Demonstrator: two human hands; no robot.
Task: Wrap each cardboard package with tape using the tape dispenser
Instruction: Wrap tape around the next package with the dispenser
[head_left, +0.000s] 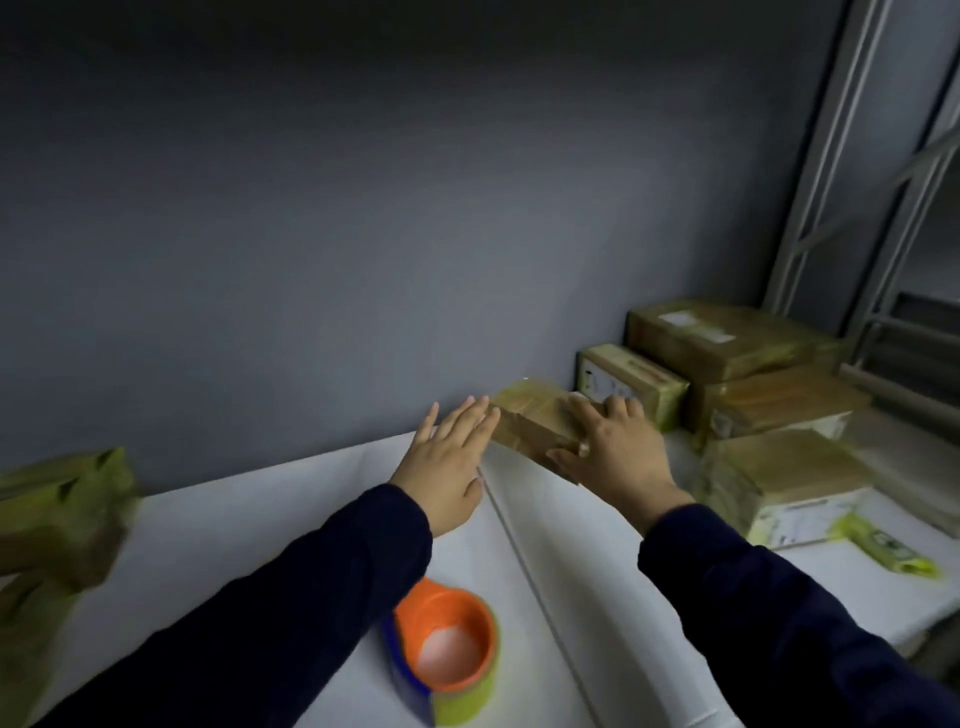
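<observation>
1. Where the white table (249, 525) meets a plain grey-blue wall (363, 234), a thin seam (524, 561) runs front to back across the smooth top; a pale metal shelving frame (852, 208) stands in the right corner.
2. A cardboard package (530, 421), oblong and glossy with brownish tape, lies at the back of the table against the wall.
3. The right hand (618, 452) rests on the right end of this package, fingers nearly straight across the top and thumb along the near edge.
4. The left hand (452, 462) is flat and spread, holding nothing, its fingertips just beside the package's left end (whether they touch is unclear).
5. Both arms wear dark navy sleeves (291, 623).
6. The tape dispenser (447, 623), round with an orange core, a blue body and yellow-green tape, sits on the near table between the forearms.
7. More taped boxes (769, 405) are stacked at the right, some with white labels; blurred packages (57, 519) sit at the left edge.
</observation>
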